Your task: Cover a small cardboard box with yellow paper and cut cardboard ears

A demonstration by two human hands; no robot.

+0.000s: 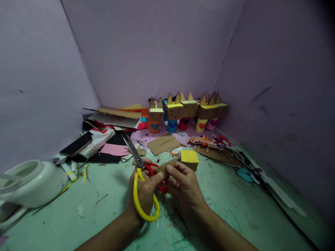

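Observation:
My left hand (145, 190) is closed on scissors (136, 155) with one yellow and one red handle. The blades point up and to the left, away from me. A small brown cardboard piece (166, 166) is pinched between the left thumb and the fingertips of my right hand (186, 183). Just beyond my right hand a cardboard box with a yellow top (189, 157) stands on the green table (104, 216).
Several cardboard-headed figures (175, 111) line the back. Flat cardboard (163, 144) lies before them. Paper and cardboard scraps (115, 149) pile up at the left, near a white pot (42, 184). At the right are a cable (277, 202) and a patterned piece (205, 141).

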